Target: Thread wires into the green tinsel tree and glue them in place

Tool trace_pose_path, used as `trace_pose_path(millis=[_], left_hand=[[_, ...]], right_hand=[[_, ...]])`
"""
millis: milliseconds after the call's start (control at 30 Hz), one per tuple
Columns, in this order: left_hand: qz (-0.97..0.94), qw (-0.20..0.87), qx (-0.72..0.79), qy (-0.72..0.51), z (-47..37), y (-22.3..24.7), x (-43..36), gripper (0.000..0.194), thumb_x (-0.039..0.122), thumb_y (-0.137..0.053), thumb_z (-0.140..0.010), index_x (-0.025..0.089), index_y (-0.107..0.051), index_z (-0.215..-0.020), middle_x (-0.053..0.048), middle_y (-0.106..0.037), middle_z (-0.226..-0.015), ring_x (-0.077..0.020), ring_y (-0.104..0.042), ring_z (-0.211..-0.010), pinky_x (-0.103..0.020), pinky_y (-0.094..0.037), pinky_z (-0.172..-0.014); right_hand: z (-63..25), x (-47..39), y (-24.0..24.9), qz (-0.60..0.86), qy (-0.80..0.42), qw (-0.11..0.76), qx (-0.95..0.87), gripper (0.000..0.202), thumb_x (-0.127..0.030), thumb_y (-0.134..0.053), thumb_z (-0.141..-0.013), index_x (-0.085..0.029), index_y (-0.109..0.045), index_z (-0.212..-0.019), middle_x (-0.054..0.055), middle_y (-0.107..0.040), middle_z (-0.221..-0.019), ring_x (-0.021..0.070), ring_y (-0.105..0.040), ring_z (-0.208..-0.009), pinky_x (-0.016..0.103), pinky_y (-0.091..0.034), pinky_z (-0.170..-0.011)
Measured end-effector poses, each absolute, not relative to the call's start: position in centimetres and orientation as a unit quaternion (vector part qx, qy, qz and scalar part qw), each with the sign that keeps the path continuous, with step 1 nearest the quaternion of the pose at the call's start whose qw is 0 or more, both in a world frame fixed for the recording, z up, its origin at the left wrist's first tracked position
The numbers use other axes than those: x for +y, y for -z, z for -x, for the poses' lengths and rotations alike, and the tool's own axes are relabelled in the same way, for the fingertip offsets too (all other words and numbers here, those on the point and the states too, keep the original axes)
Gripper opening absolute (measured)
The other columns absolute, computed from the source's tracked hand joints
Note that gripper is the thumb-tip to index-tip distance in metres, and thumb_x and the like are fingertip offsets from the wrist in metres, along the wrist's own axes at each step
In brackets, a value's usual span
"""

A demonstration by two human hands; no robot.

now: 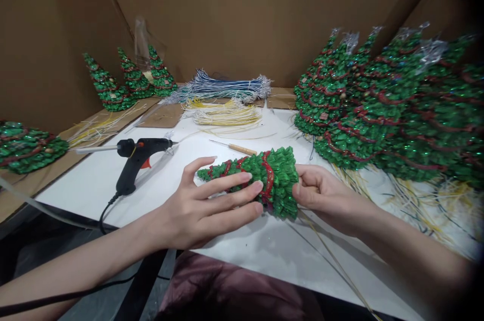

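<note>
A small green Christmas tree figure [280, 180] with red glittery garlands lies on its side above the white board, tip to the left. My left hand [212, 200] holds it from above, its fingers stretched across the branches. At the base end, my right hand [321, 190] is closed, thumb and fingertips pinched together against the rim; what they pinch is hidden. Thin yellowish wires [333, 255] trail from beneath the base toward the near edge. Just beyond the tree rests an awl with a wooden handle [242, 149].
A black glue gun [132, 165] with its cord is left of my hands. Wire bundles, blue-white [227, 85] and yellow-white [227, 113], lie at the back. Several finished trees [363, 109] crowd the right; others [106, 84] stand back left, and one [30, 147] lies far left.
</note>
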State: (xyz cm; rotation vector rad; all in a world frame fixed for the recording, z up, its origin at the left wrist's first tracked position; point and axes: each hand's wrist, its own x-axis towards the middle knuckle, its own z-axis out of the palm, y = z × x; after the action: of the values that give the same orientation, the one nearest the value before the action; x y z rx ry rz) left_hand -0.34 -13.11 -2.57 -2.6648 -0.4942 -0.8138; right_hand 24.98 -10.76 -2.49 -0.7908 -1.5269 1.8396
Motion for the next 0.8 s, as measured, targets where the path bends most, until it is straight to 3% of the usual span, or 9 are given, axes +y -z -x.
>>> trace_pose_path(millis=[200,400,633,800], left_hand=[[0.948,0.154,-0.154,0.233,0.9,1.9,-12.6,0.039,0.013,-0.047,-0.088,0.023,-0.052,-0.125,0.001,-0.054,-0.132,-0.017,-0.039,-0.133,-0.04,-0.007,-0.112],[0.967,0.075,-0.151,0.189,1.4,0.9,-12.2,0.045,0.016,-0.042,-0.087,0.026,-0.046,-0.131,0.0,-0.053,-0.134,-0.0191,-0.038,-0.134,-0.038,-0.021,-0.105],[0.969,0.052,-0.154,0.187,1.1,0.5,-12.0,0.045,0.016,-0.043,-0.087,0.025,-0.046,-0.131,-0.001,-0.055,-0.133,-0.0198,-0.042,-0.129,-0.038,-0.02,-0.107],[0.965,0.047,-0.148,0.211,0.9,0.7,-11.9,0.046,0.015,-0.044,-0.086,0.024,-0.046,-0.131,-0.002,-0.057,-0.131,-0.0217,-0.043,-0.127,-0.04,-0.023,-0.105]], right_hand=[[-25.1,-10.6,2.4,0.292,-0.708,0.29,-0.574,0.049,-0.049,-0.071,-0.073,-0.012,-0.064,-0.103,0.003,-0.061,-0.07,0.0101,-0.053,-0.057,0.02,-0.041,-0.051],[-25.3,-10.4,2.6,0.298,-0.701,0.298,-0.575,0.042,-0.048,-0.072,-0.072,-0.012,-0.065,-0.093,0.0,-0.055,-0.059,0.0094,-0.048,-0.051,0.02,-0.037,-0.045],[-25.4,-10.3,2.4,0.298,-0.689,0.308,-0.584,0.04,-0.049,-0.074,-0.069,-0.012,-0.064,-0.081,-0.002,-0.051,-0.055,0.0089,-0.045,-0.05,0.021,-0.037,-0.047],[-25.4,-10.3,2.1,0.308,-0.687,0.293,-0.589,0.044,-0.052,-0.072,-0.07,-0.012,-0.064,-0.086,-0.002,-0.05,-0.057,0.0083,-0.043,-0.05,0.02,-0.035,-0.046]])
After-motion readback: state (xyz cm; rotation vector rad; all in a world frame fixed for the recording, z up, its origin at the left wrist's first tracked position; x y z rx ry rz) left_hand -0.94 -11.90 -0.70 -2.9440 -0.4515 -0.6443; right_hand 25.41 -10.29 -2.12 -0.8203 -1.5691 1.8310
